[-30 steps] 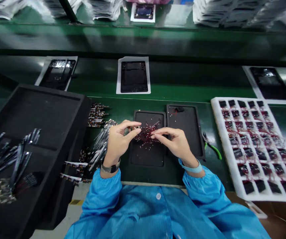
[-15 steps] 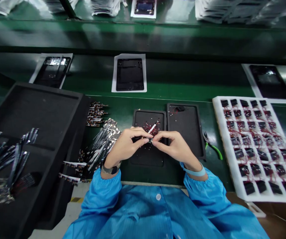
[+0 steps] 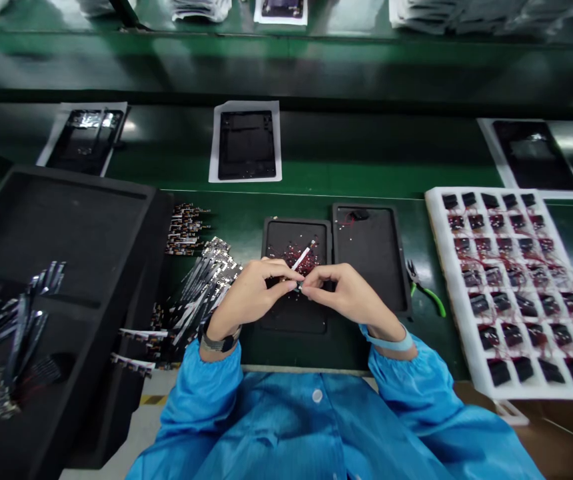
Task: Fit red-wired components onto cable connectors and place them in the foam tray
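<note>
My left hand (image 3: 256, 290) and my right hand (image 3: 349, 293) meet fingertip to fingertip over a shallow black tray (image 3: 299, 321). A narrow white flex cable (image 3: 305, 255) slants up and right from my left thumb and forefinger, which pinch its lower end. My right thumb and forefinger are closed at that same end, on a tiny dark part too small to name. Behind the fingers, many small red and white bits (image 3: 286, 253) lie scattered in the tray. A fan of silver-grey flex cables (image 3: 206, 277) with small boards lies beside my left hand.
Right of the tray is a second black tray (image 3: 369, 250) with a small black part (image 3: 359, 215). Green-handled cutters (image 3: 425, 288) lie beyond it. A white foam tray (image 3: 439, 267) holds wired black parts. Large black bins (image 3: 81, 207) stand left; a tablet housing (image 3: 245, 147) lies behind.
The view has shifted slightly, so the bench appears moved a little left and up. Both hands stay pinched together over the tray, with only small finger movement.
</note>
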A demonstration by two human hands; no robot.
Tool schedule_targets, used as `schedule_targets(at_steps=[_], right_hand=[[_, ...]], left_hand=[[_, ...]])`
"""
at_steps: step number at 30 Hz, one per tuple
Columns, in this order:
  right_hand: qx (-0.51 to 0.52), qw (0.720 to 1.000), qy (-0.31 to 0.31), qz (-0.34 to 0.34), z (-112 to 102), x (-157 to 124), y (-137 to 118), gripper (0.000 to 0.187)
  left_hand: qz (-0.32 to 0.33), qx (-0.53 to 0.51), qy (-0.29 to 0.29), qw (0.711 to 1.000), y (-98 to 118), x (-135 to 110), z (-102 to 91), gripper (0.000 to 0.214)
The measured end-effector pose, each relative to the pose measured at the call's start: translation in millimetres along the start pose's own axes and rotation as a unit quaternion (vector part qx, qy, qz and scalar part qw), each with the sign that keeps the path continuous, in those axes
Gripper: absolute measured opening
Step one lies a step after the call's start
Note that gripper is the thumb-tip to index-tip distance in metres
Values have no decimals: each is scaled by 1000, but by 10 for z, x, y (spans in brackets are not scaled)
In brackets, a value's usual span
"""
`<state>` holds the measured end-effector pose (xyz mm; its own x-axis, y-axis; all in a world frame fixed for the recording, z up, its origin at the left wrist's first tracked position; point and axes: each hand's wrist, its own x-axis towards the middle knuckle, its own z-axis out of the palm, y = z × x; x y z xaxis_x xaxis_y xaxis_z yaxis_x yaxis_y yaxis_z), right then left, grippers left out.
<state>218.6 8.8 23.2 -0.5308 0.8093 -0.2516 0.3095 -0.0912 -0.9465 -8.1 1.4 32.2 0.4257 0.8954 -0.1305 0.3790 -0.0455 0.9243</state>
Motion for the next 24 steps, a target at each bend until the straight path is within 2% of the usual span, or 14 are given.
schedule_targets(at_steps=[6, 9, 14, 24], right_hand=[[17, 999, -30, 28, -29, -1, 27, 18], [29, 999, -17, 38, -16, 4, 23, 17], [27, 999, 11, 17, 1, -1, 20, 14], [25, 1000, 18, 3, -35, -35, 28, 12]], left_hand=[[-36, 1, -4, 999, 29, -1, 3, 13], [-36, -5, 3, 999, 27, 3, 1, 12], [-38, -47, 10, 998, 9, 19, 7, 12], [-45, -64, 16, 997, 7, 52, 58, 11]])
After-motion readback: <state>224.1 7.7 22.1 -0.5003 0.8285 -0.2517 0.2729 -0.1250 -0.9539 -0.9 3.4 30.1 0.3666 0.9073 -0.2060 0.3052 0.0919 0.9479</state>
